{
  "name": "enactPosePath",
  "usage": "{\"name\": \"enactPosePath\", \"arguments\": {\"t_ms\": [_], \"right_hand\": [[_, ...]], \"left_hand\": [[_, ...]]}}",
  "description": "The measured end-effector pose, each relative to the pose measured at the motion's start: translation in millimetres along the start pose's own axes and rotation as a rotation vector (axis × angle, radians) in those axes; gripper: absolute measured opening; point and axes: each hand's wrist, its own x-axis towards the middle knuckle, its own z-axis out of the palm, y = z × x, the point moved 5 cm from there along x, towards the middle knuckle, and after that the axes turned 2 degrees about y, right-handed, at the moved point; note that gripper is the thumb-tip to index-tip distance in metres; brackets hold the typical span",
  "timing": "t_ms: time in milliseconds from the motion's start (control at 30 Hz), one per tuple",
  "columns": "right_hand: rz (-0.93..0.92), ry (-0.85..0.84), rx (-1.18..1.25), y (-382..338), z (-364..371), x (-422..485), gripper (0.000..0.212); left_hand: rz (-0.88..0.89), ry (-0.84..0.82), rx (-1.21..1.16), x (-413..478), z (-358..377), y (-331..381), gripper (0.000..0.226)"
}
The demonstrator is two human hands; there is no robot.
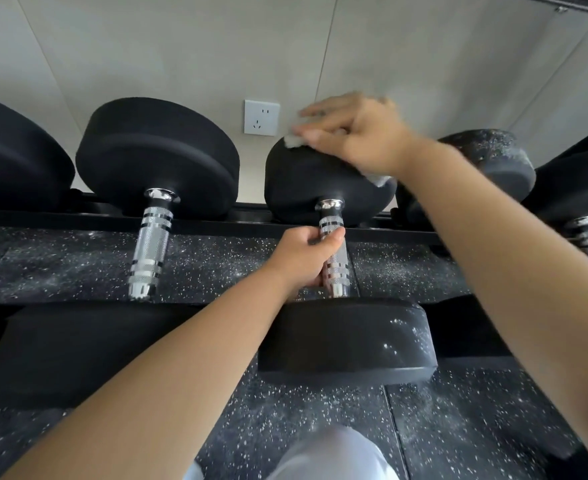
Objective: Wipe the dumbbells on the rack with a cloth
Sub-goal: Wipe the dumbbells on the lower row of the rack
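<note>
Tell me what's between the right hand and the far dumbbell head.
A pale cloth lies under the right hand, against the dumbbell's far head, in the head view.

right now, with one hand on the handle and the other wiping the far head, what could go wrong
1. The right hand presses the cloth on the rounded far head; the cloth could slip off and drop behind the rack rail.
2. The left hand grips the handle; a hard push may roll this dumbbell toward the neighbouring dumbbell, trapping the wiping hand between them.
</note>
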Motion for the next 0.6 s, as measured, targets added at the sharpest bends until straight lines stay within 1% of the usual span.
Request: {"name": "enactPosePath", "arguments": {"t_ms": [33,67,100,133,200,300,367,467,533,600], "right_hand": [[-0.039,-0.010,-0.198,-10.0,8.1,4.8,0.026],[-0.081,-0.018,-0.324,-20.6,11.6,8.3,0.028],[-0.120,-0.015,-0.358,-27.6,11.7,10.3,0.030],[-0.146,-0.004,-0.347,-30.6,9.7,8.7,0.031],[-0.148,0.045,-0.212,-14.4,7.1,-0.1,0.029],[-0.066,0.207,0.138,19.1,0.0,-21.5,0.018],[-0.028,0.322,0.232,35.0,-2.6,-32.4,0.016],[0.028,0.372,0.191,31.1,-3.9,-36.4,0.018],[0.029,0.351,0.047,15.4,3.5,-37.1,0.024],[-0.032,0.343,-0.117,-0.5,10.3,-41.1,0.028]], "left_hand": [[-0.002,0.001,0.003,0.1,-0.6,-0.1,0.016],[-0.002,0.001,0.010,-0.1,-0.6,0.0,0.017],[-0.006,0.002,0.018,-0.1,-1.1,-0.5,0.018],[-0.013,0.004,0.025,-0.1,-1.5,-1.4,0.018],[-0.029,0.010,0.025,-0.9,-1.6,-2.2,0.017],[-0.038,0.016,0.017,-0.2,-2.5,-2.9,0.017],[-0.037,0.013,0.015,-0.1,-2.9,-2.3,0.020],[-0.039,0.020,0.001,-1.9,-2.2,-0.7,0.023],[-0.036,0.023,0.006,-3.0,-1.3,0.2,0.021],[-0.031,0.031,0.020,-3.8,-2.2,1.1,0.019]]}}
